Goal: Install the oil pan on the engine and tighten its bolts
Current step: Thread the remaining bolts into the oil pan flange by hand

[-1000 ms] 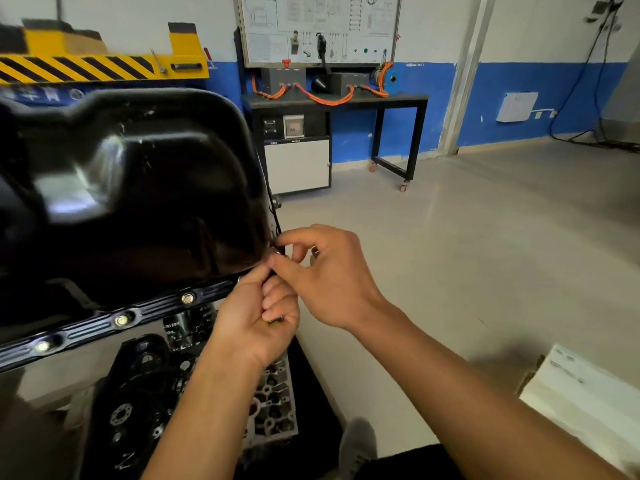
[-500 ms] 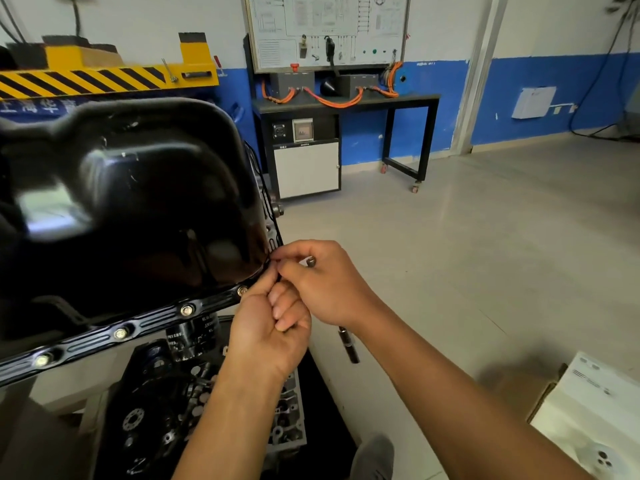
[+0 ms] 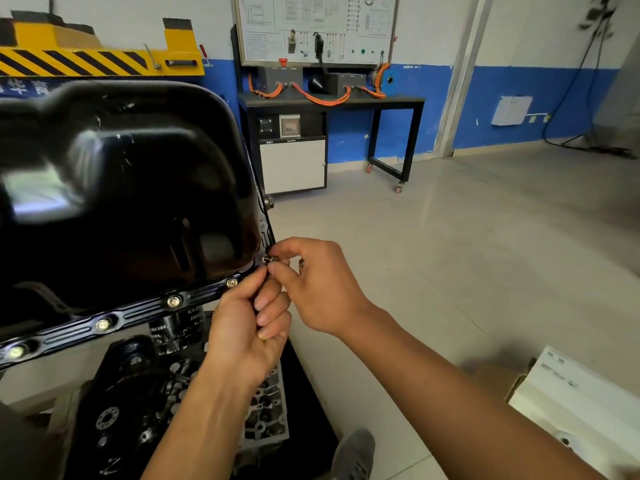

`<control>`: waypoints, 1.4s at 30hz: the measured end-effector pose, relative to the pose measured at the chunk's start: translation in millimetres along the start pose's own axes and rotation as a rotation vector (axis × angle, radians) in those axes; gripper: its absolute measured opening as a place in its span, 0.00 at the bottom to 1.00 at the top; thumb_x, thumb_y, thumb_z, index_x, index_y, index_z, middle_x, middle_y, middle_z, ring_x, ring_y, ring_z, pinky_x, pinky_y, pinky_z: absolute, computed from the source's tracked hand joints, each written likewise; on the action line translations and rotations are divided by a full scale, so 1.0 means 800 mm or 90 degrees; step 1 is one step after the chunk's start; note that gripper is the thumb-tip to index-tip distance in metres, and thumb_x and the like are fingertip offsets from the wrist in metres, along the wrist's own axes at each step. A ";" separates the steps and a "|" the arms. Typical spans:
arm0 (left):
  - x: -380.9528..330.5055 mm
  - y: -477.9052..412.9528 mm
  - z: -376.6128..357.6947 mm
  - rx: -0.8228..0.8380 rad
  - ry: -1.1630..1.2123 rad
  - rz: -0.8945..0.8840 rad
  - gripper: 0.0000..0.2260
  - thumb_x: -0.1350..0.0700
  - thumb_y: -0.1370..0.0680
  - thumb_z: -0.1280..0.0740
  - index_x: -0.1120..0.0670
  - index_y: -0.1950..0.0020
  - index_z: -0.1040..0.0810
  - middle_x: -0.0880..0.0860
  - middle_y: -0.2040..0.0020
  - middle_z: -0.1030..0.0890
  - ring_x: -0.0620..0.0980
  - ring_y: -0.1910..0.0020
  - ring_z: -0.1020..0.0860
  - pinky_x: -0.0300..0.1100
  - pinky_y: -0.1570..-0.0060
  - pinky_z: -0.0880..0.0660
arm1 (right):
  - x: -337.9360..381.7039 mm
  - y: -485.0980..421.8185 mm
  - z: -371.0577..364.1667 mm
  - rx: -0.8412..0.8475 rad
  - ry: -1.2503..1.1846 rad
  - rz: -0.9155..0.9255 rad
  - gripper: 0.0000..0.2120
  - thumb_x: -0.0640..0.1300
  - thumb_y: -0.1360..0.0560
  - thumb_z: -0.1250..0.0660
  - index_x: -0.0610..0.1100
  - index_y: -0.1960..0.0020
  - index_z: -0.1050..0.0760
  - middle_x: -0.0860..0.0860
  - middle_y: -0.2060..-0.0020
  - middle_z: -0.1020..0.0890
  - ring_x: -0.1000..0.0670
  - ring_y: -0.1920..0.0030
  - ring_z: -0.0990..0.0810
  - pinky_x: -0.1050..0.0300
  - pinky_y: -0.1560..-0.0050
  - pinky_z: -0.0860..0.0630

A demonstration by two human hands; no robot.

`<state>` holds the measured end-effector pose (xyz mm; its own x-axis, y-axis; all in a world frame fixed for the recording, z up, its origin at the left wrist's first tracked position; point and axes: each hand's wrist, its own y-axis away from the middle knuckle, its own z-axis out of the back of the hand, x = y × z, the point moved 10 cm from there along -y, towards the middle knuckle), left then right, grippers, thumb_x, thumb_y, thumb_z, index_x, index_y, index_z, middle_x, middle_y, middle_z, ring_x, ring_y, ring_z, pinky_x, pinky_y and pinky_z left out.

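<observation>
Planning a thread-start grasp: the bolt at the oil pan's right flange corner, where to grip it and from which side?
Grip the bolt by its outer end, pinching from the right, the open floor side. It lies roughly level at the oil pan flange corner, and the pan wall closes off the left. The right hand pinches it so.

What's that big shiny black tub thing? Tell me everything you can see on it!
That is the oil pan, a deep, glossy black tub that looks like painted metal and mirrors the room's light. A flat ribbed flange runs along its edge, and four bright bolts sit in the lower strip. It sits on the engine. At its lower right corner the right hand pinches a small bolt at the flange, with the left hand close beside.
</observation>
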<state>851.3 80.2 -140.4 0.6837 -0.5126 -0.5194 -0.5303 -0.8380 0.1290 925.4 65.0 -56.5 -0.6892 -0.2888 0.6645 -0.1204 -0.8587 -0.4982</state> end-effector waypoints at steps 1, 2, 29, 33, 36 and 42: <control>-0.001 0.001 0.002 0.001 -0.005 0.005 0.12 0.56 0.18 0.42 0.58 0.57 0.23 0.47 0.75 0.38 0.42 0.82 0.40 0.32 0.87 0.43 | 0.004 0.001 0.000 -0.001 0.035 0.019 0.08 0.43 0.22 0.32 0.45 0.44 0.18 0.53 0.53 0.17 0.62 0.61 0.22 0.62 0.56 0.26; -0.003 0.002 0.004 -0.001 -0.012 0.008 0.11 0.56 0.18 0.43 0.57 0.57 0.25 0.47 0.74 0.38 0.42 0.82 0.40 0.32 0.87 0.43 | 0.008 0.002 0.000 0.000 0.067 0.034 0.09 0.44 0.21 0.33 0.45 0.44 0.19 0.51 0.51 0.16 0.57 0.55 0.21 0.56 0.52 0.23; -0.006 0.003 0.004 -0.005 0.019 0.068 0.09 0.61 0.18 0.43 0.56 0.57 0.28 0.46 0.76 0.38 0.42 0.83 0.40 0.30 0.87 0.45 | 0.040 -0.015 -0.001 0.066 0.271 0.070 0.06 0.42 0.23 0.32 0.42 0.50 0.17 0.45 0.56 0.16 0.44 0.56 0.19 0.47 0.53 0.21; -0.007 0.005 0.004 -0.007 0.017 0.061 0.09 0.60 0.18 0.43 0.56 0.57 0.28 0.46 0.76 0.38 0.42 0.83 0.40 0.31 0.86 0.45 | 0.044 -0.018 -0.005 0.068 0.273 0.049 0.05 0.41 0.24 0.31 0.40 0.52 0.17 0.44 0.56 0.17 0.43 0.56 0.19 0.47 0.53 0.21; -0.007 0.007 0.004 -0.005 0.017 0.060 0.10 0.60 0.18 0.44 0.55 0.57 0.28 0.46 0.76 0.38 0.42 0.83 0.40 0.31 0.86 0.45 | 0.044 -0.019 -0.007 0.075 0.273 0.031 0.06 0.42 0.23 0.32 0.40 0.52 0.19 0.44 0.57 0.18 0.42 0.58 0.19 0.47 0.55 0.21; -0.009 0.009 0.004 -0.015 0.015 0.056 0.11 0.61 0.18 0.44 0.54 0.59 0.29 0.46 0.75 0.38 0.41 0.82 0.41 0.30 0.86 0.46 | 0.051 -0.016 -0.011 0.070 0.366 0.038 0.13 0.49 0.19 0.38 0.45 0.60 0.31 0.46 0.64 0.28 0.42 0.63 0.27 0.52 0.65 0.33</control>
<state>840.7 78.4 -138.7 0.6464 -0.5885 -0.4856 -0.5770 -0.7935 0.1935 892.6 68.1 -27.6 -0.9732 -0.0886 0.2121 -0.0153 -0.8957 -0.4443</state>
